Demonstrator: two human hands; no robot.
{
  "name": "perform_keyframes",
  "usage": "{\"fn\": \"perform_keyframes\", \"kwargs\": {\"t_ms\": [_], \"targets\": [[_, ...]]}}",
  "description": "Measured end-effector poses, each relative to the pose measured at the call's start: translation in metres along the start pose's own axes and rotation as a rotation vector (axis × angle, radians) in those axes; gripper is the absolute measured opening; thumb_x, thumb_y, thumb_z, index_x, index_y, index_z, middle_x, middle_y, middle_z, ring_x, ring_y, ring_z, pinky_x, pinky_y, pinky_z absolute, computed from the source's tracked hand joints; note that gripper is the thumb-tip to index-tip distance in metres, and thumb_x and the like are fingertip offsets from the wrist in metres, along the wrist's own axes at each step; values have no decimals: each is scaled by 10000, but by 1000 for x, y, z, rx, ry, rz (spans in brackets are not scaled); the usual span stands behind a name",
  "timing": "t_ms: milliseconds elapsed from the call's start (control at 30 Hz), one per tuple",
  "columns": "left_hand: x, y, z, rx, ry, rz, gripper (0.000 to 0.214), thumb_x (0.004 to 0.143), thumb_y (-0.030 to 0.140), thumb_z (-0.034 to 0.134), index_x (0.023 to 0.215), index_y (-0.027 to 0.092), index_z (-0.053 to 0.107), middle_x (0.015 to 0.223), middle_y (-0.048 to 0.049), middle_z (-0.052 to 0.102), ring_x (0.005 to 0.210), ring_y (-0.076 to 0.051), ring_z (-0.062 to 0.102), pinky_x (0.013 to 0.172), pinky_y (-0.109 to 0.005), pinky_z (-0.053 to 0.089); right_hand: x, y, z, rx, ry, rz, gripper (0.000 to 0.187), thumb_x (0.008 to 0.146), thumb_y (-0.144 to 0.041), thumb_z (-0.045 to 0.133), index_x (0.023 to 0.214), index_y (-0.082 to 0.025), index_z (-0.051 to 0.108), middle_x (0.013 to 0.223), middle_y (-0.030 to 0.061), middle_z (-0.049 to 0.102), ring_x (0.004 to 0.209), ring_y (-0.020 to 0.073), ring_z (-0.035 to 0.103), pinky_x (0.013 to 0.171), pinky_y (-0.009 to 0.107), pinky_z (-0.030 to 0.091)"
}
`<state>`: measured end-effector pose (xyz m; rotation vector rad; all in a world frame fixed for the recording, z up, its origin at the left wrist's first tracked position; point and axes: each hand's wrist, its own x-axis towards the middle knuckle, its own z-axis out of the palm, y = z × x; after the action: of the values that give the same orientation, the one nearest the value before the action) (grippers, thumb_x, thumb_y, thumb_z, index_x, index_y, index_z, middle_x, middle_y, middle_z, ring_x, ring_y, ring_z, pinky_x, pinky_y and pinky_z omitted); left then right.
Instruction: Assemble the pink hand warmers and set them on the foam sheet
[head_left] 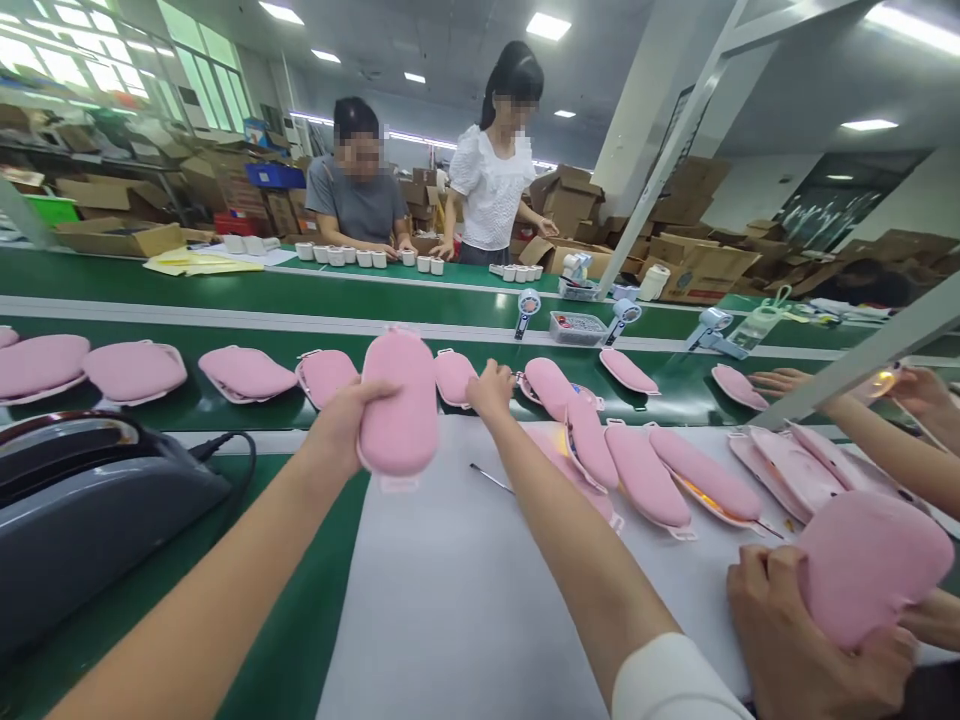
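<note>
My left hand (341,420) is closed around a pink oval fabric pad (399,405) and holds it upright above the near edge of the green conveyor belt (225,410). My right hand (491,388) reaches to the belt's near edge with its fingers curled under. It sits between two pink pads lying on the belt, one (454,376) to its left and one (547,385) to its right. What the fingers grip is hidden by the back of the hand. Several more pink pads (135,370) lie in a row along the belt.
A grey machine (82,500) with a black cable stands at the left. A white sheet (450,580) carries a pile of pink pads (645,475). A co-worker's hands (787,640) hold a pad at lower right; another's (780,382) reach in at right. Two people stand behind the far belt.
</note>
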<state>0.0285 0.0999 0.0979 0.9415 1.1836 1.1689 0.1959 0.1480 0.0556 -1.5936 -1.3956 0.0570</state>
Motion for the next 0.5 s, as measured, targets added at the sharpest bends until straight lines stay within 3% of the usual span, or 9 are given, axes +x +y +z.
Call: {"fn": "perform_keyframes", "kwargs": {"t_ms": [67,133,167,200,267,333,400,500], "targets": [[-30,-17,-18,-88,42,-46,392,761,242,623,1137,175,538,1015,-58,651,800,-185,644,692,-344,568,-25,-21,-3,106,-208,-42,471,1008,-388,294,1183,-59,580,1103,53,608,918,147,646,826,292,514],[-56,-38,-29,-197,136,-88,485,692,176,648,1161,217,529,950,-24,656,762,-181,647,659,-328,566,-64,-38,-13,214,-409,-97,533,942,-492,366,1225,-97,585,944,23,677,815,129,670,697,222,530],[-67,-48,-33,-298,184,-117,500,657,146,658,1140,214,550,889,-12,660,756,-182,649,668,-316,563,-87,-45,-20,257,-490,-123,527,858,-516,523,1221,-142,602,939,14,698,788,128,672,671,212,535],[-78,-57,-35,-389,192,-160,483,640,142,668,1111,196,576,833,-12,661,764,-194,654,687,-313,560,-110,-50,-29,309,-564,-145,593,768,-498,656,1272,-198,571,1065,27,691,882,152,670,733,231,544],[-98,-70,-37,-506,112,-250,450,661,191,697,1102,176,610,827,-34,682,842,-230,665,759,-323,548,-152,-52,-47,480,-707,-23,703,723,-395,731,1364,-263,474,1269,53,607,1094,209,608,885,307,523],[-113,-77,-39,-482,-31,-298,521,701,260,730,1200,208,589,956,-57,708,953,-259,658,837,-341,522,-182,-47,-63,572,-789,175,751,739,-347,714,1415,-286,394,1394,67,499,1233,234,514,943,340,503],[-123,-80,-42,-410,-156,-296,640,708,278,764,1303,263,529,1104,-65,696,1032,-266,640,891,-345,491,-198,-36,-74,648,-799,301,682,793,-358,652,1417,-267,391,1411,84,476,1267,243,483,947,345,506],[-126,-86,-49,-438,-314,-308,722,711,316,773,1366,237,480,1148,-108,687,1042,-291,641,877,-356,485,-207,-17,-81,731,-761,310,464,916,-417,470,1333,-218,504,1313,97,571,1235,249,519,992,356,474]]}}
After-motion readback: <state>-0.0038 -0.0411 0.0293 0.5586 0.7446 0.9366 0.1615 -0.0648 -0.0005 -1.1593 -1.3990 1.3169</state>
